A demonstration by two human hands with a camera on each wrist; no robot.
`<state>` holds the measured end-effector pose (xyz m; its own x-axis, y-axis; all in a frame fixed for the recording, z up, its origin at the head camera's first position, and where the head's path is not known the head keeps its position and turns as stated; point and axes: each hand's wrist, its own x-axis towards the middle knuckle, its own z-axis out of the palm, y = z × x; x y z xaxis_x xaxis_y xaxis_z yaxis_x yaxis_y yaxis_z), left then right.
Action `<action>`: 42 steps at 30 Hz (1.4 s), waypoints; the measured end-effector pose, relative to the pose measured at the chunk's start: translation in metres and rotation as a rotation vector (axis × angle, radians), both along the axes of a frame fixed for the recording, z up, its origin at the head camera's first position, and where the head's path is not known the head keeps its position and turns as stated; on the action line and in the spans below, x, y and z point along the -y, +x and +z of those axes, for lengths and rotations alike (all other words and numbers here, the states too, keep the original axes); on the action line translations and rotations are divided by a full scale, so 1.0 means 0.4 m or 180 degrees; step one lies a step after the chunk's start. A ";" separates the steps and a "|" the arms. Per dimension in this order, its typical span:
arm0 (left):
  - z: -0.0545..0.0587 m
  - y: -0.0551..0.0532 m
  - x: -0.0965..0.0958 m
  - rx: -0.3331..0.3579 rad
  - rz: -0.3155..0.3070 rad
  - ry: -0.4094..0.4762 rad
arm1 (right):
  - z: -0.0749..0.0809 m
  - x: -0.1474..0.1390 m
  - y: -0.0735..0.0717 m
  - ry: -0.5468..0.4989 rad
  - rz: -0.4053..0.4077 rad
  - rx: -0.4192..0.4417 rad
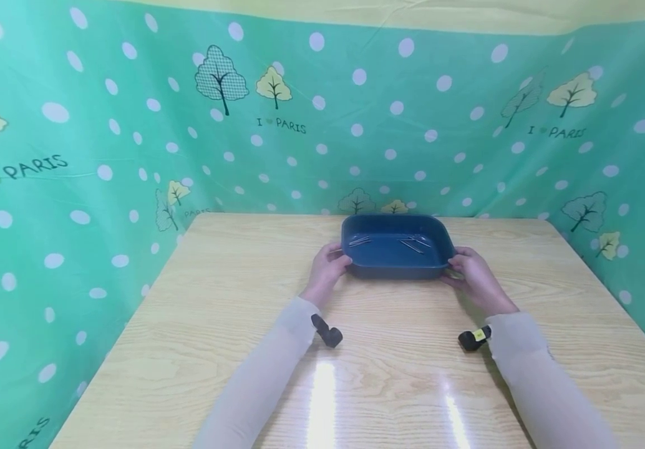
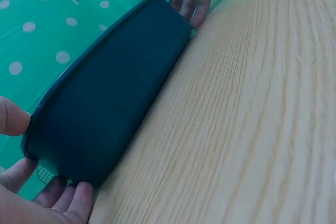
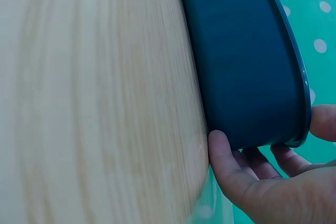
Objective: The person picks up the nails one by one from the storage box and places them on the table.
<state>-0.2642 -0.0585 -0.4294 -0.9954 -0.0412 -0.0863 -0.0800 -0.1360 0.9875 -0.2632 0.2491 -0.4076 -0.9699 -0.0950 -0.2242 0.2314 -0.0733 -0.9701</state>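
Observation:
A dark blue rectangular basin [image 1: 395, 272] is at the far side of the wooden table, between both hands. My left hand [image 1: 328, 269] grips its left end, the thumb by the rim and the fingers against the side wall. At the opposite end, my right hand [image 1: 476, 279] holds the basin the same way, fingertips low on the wall in the right wrist view. Inside lie thin metal sticks [image 1: 359, 241] at the left and several more thin sticks [image 1: 412, 245] at the right; their exact kind is too small to tell.
The light wooden table [image 1: 232, 299] stretches toward me, with two bright light reflections near its front. A green dotted cloth [image 1: 322, 125] hangs behind the table and along both sides. Each sleeve carries a small black wrist camera [image 1: 330, 337].

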 end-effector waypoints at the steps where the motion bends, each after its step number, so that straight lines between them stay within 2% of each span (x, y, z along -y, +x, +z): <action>1: -0.001 0.000 0.002 -0.0008 -0.0003 -0.0005 | 0.000 0.002 -0.001 0.0009 -0.0002 -0.0001; 20: -0.001 0.002 0.033 0.0012 0.0034 0.0077 | -0.003 0.036 -0.004 0.0101 0.0038 -0.0019; 36: -0.002 0.004 0.067 0.0009 0.0045 0.0144 | -0.002 0.059 -0.003 0.0047 0.0112 -0.0050; 42: 0.000 0.012 0.076 0.0028 0.0060 0.0169 | -0.005 0.065 0.003 0.0108 0.0229 -0.0119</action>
